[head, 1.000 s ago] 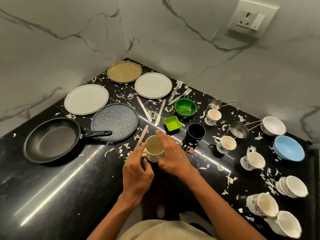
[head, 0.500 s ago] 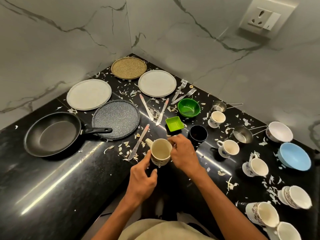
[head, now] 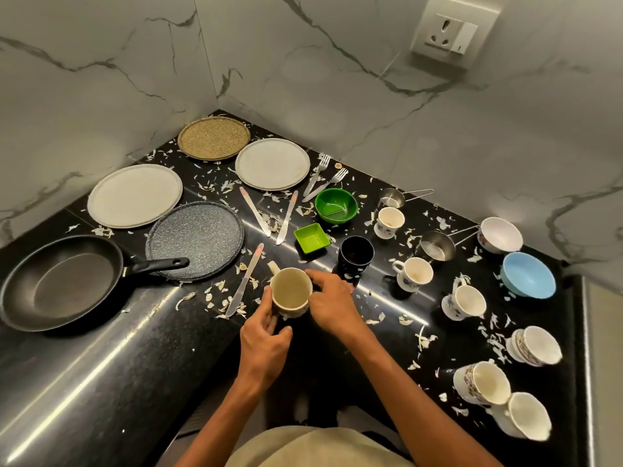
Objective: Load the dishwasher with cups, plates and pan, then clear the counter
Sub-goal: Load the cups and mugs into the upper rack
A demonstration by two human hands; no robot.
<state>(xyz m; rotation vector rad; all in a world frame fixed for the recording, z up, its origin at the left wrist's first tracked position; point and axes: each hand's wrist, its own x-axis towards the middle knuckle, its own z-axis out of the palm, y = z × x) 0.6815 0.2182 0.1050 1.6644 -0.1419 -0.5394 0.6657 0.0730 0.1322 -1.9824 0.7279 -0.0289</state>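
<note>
I see both hands on the cream mug (head: 290, 292), which sits just below the centre of the frame on the black counter (head: 101, 382). My left hand (head: 264, 345) curls round the mug's lower-left side, thumb up against its wall. My right hand (head: 332, 306) grips its right side, forefinger lying along the far rim. The mug stands upright, mouth open to the camera, its handle pointing to the upper left.

To the left of the frame lies the black pan (head: 60, 281), its handle resting over the edge of the speckled grey plate (head: 195, 239). Above them sit two white plates (head: 135, 195) and a tan plate (head: 214, 138). A knife (head: 244, 281) lies just left of the mug, a black cup (head: 355, 256) just to its upper right. White teacups (head: 414, 273) trail down the right side among scattered peelings.
</note>
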